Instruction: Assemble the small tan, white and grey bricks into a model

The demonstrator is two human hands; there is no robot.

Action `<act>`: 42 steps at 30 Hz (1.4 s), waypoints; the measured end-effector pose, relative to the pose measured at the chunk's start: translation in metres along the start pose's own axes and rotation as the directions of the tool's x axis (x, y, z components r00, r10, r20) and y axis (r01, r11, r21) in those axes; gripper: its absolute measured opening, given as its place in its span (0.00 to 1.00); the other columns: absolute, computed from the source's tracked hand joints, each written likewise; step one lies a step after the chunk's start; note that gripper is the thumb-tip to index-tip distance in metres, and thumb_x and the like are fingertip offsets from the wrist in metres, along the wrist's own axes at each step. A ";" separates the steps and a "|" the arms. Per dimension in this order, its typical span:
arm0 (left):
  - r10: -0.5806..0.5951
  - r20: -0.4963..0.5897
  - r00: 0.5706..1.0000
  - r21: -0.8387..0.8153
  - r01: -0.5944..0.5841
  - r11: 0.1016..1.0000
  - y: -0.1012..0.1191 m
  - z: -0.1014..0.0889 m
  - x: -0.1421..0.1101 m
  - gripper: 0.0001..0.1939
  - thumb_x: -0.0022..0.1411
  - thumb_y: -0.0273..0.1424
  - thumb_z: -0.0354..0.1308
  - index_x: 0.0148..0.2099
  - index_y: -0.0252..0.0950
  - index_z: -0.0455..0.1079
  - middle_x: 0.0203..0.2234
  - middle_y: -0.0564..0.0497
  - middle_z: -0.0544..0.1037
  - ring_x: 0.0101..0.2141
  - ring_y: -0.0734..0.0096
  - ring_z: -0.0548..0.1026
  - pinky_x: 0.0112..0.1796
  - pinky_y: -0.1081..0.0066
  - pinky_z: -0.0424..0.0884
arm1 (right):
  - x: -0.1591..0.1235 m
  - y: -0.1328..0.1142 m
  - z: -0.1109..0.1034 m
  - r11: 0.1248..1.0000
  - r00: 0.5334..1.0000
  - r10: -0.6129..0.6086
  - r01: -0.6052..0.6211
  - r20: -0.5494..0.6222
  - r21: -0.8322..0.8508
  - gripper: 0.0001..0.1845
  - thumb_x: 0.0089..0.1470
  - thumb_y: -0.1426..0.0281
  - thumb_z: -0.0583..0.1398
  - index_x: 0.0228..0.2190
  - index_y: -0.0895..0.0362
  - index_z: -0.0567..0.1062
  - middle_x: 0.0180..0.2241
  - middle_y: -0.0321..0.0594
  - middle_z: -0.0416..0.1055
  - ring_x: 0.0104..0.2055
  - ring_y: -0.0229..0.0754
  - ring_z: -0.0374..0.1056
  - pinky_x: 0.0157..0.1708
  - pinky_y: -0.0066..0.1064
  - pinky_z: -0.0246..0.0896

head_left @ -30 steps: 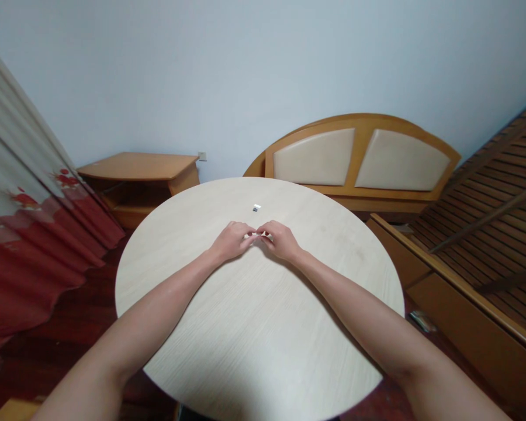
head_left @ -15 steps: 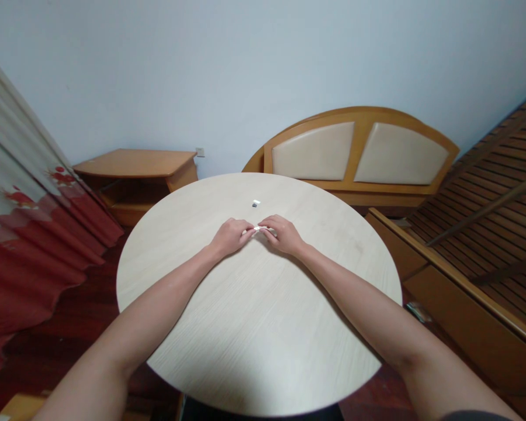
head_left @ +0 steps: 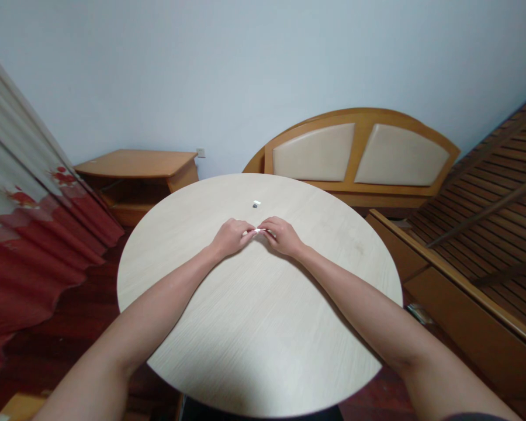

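Note:
Fingertips of both hands meet around a small white item (head_left: pixel 258 230), too small to name, over the middle of the round pale table (head_left: pixel 263 327). My left hand (head_left: pixel 234 237) pinches it from the left, thumb and fingers together. From the right, my right hand (head_left: pixel 281 234) pinches the same item, its fingers curled. Most of the item is hidden by the fingers. Just beyond the hands lies a tiny white and dark piece (head_left: pixel 256 204) on the tabletop, touched by neither hand.
Behind the table stand a wooden cabinet (head_left: pixel 140 162) at left and a headboard (head_left: pixel 359 149) with cream panels. A red and white curtain (head_left: pixel 30 234) hangs at left. On the right are a wooden bed rail (head_left: pixel 447 280) and dark slats (head_left: pixel 495 216).
The fingertips have drawn slightly closer together around the white item, and less of it shows. Otherwise the arms and the piece on the table stay put.

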State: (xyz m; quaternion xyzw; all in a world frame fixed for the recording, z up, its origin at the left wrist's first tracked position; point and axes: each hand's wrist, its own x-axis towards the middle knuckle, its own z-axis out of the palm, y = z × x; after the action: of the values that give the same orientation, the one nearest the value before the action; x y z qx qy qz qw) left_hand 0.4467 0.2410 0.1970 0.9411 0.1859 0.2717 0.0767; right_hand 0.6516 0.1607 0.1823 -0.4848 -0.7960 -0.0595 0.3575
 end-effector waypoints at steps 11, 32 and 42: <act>-0.006 -0.011 1.000 0.017 0.007 1.000 -0.001 0.002 0.000 0.11 0.70 0.36 0.58 0.44 0.36 0.79 0.37 0.47 0.84 0.37 0.65 0.80 0.44 0.64 0.68 | -0.001 0.004 0.003 1.000 0.999 -0.030 0.030 -0.027 0.000 0.12 0.66 0.69 0.56 0.40 0.55 0.80 0.38 0.47 0.78 0.41 0.46 0.71 0.43 0.37 0.66; 0.045 -0.075 0.996 0.023 -0.044 0.999 -0.006 0.006 -0.002 0.10 0.69 0.34 0.59 0.44 0.35 0.79 0.35 0.47 0.84 0.35 0.66 0.79 0.41 0.65 0.66 | -0.001 0.002 0.005 0.998 0.993 -0.060 0.063 -0.097 0.025 0.06 0.63 0.73 0.58 0.38 0.55 0.77 0.35 0.44 0.77 0.38 0.45 0.71 0.39 0.35 0.65; 0.096 -0.048 0.994 0.034 -0.094 0.995 -0.006 0.006 -0.002 0.12 0.71 0.32 0.54 0.47 0.34 0.78 0.35 0.46 0.83 0.36 0.65 0.79 0.41 0.64 0.67 | 0.000 -0.001 0.002 0.998 0.994 -0.057 0.060 -0.097 0.025 0.09 0.64 0.66 0.58 0.35 0.56 0.76 0.33 0.44 0.76 0.36 0.44 0.70 0.38 0.35 0.64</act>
State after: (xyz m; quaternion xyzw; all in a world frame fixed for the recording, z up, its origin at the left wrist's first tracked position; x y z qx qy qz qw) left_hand 0.4464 0.2452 0.1898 0.9430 0.1470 0.2953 0.0439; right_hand 0.6495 0.1606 0.1812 -0.4527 -0.7926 -0.0821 0.4002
